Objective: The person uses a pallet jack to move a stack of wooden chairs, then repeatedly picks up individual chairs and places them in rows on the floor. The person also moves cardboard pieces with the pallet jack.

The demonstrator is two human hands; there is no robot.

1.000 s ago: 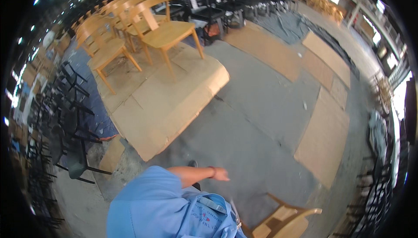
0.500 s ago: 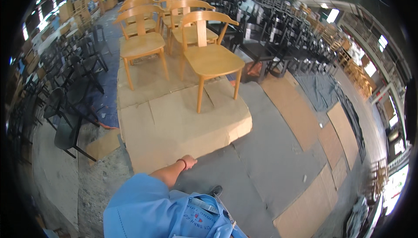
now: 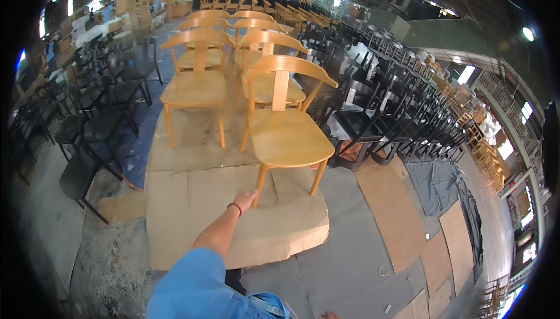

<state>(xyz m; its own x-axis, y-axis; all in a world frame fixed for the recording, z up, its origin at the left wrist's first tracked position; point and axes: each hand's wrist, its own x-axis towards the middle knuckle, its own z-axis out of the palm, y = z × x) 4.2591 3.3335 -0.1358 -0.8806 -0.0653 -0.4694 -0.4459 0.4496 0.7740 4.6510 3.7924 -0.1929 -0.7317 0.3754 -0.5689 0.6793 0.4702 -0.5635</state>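
Ahead, left hand (image 3: 246, 199) near wooden chair (image 3: 286, 135) leg.

The single head camera is looking forward and down (fisheye, edges bending) from standing height, facing rows of wooden chairs (image 3: 286, 126) on cardboard sheets (image 3: 192, 202), none of it near.
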